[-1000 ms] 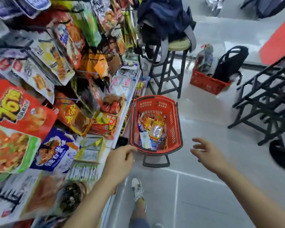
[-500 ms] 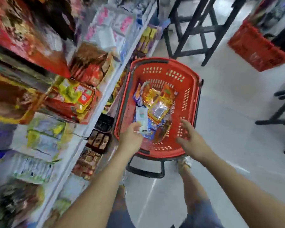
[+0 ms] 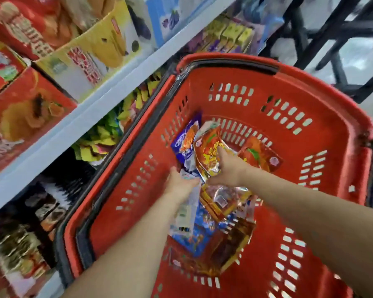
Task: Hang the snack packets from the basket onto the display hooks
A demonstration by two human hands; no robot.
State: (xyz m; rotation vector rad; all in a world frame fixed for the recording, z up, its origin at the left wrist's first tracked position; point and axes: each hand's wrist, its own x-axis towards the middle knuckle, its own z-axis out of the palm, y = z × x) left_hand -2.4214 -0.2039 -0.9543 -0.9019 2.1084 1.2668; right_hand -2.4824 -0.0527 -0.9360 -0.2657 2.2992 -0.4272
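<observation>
A red plastic basket (image 3: 323, 134) fills the view, with several snack packets piled in its bottom. My right hand (image 3: 226, 168) grips an orange and yellow packet (image 3: 209, 155) near the pile's top. My left hand (image 3: 181, 183) reaches in beside it and touches a white and blue packet (image 3: 187, 214); its fingers are hidden among the packets. A blue packet (image 3: 184, 143) leans against the basket's left wall and another orange packet (image 3: 261, 155) lies to the right. No display hooks are in view.
White shelves (image 3: 91, 112) run along the left, holding red and yellow snack boxes (image 3: 28, 117). Small packets crowd the lower shelf. Black stool legs (image 3: 340, 39) stand on the pale floor at the upper right.
I have bent closer, so the basket now fills the view. Both hands went down into it; the right one has taken hold of the orange packet.
</observation>
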